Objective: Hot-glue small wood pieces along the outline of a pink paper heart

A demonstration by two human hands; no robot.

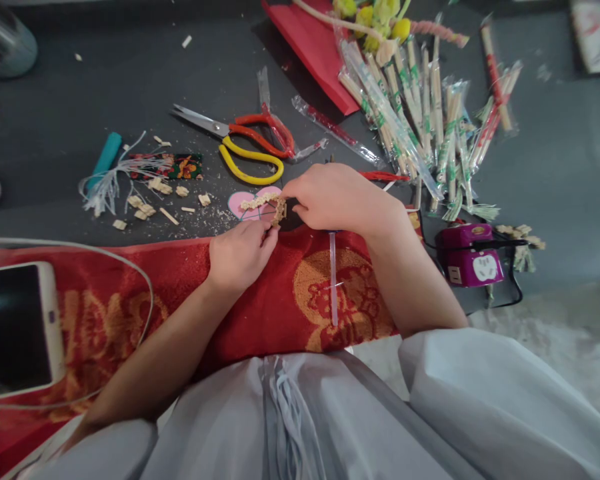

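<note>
Place: a craft corner, home-like in its mix of handiwork and personal belongings.
Worktop: a dark grey table (115,100) across the upper frame, strewn with pale wooden bits (143,209) at centre left.
Craft tools: scissors (221,129) with orange and yellow handles near the centre; below right of them, a clear rod (333,280) resembling a hot-glue stick.
Craft stock: plastic-sleeved chopsticks (405,100) heaped at upper right; a pink heart-shaped piece (237,202) at centre.
Homely signs: a red, gold-patterned towel (260,307) along the table's near edge, a white-framed smartphone (17,327) at lower left, a metal tumbler (5,43) at upper left.
</note>
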